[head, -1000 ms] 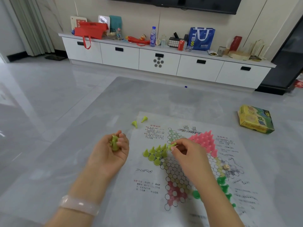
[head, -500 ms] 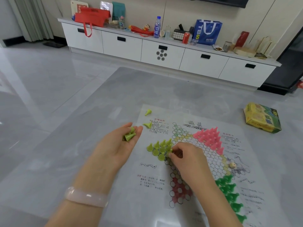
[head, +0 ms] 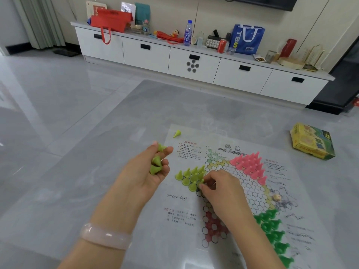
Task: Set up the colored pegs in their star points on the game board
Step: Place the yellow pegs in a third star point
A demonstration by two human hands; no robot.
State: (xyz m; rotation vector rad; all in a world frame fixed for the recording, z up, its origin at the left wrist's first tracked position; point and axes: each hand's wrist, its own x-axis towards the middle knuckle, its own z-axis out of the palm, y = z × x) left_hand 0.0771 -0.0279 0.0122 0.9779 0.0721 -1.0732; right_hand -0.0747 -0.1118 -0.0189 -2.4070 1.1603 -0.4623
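Note:
A paper star game board point(head: 229, 191) lies on the grey table. Several yellow-green pegs point(head: 189, 176) stand in its left star point. Pink pegs point(head: 250, 164) fill the upper right point and dark green pegs point(head: 272, 228) the lower right one. My left hand point(head: 147, 173) is palm up beside the board, holding three yellow-green pegs point(head: 156, 164). My right hand point(head: 219, 189) pinches one yellow-green peg point(head: 202, 181) at the inner edge of the yellow-green cluster. One loose yellow-green peg point(head: 176, 133) lies near the board's top left corner.
A small beige die point(head: 277, 197) rests on the board's right side. A yellow game box point(head: 312, 141) lies on the table at the far right. Beyond the table stands a white cabinet point(head: 194, 63) with bags, a bottle and a can.
My left hand opened palm up and took in a peg that lay near the board's corner. My right hand lowered its peg to the cluster's inner edge. The view shifted left and down.

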